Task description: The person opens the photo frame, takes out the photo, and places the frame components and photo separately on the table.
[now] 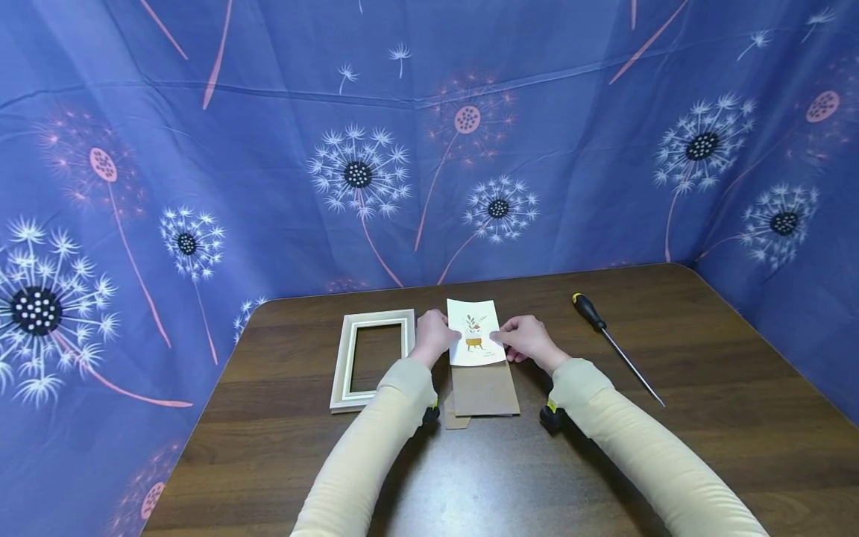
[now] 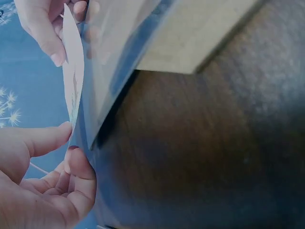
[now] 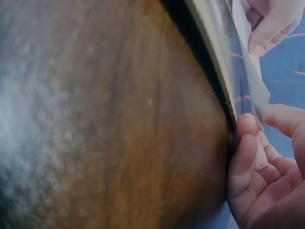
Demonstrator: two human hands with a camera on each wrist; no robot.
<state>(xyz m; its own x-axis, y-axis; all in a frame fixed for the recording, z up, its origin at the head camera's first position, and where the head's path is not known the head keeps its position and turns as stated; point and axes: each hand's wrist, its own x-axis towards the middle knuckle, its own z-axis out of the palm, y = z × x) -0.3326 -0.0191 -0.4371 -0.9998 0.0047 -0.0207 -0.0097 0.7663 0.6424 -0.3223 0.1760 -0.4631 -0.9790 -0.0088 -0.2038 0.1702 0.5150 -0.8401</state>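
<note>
A white picture card (image 1: 473, 313) printed with a potted plant is held by both hands over a brown backing board (image 1: 483, 391). My left hand (image 1: 432, 335) pinches its left edge between thumb and fingers, and my right hand (image 1: 530, 339) pinches the right edge. In the left wrist view the card (image 2: 74, 62) bows slightly, with the left hand (image 2: 52, 176) at its near edge. From the right wrist, the card (image 3: 255, 81) appears edge-on, the right hand's thumb and fingertips at its side. The board lies flat on the table, its upper part hidden behind the card.
A cream picture frame (image 1: 340, 365) lies to the left, close to the left forearm. To the right is a screwdriver (image 1: 624, 354) with a black and yellow handle. A small brown flap (image 1: 458, 423) sticks out beneath the board on the wooden table (image 1: 268, 447).
</note>
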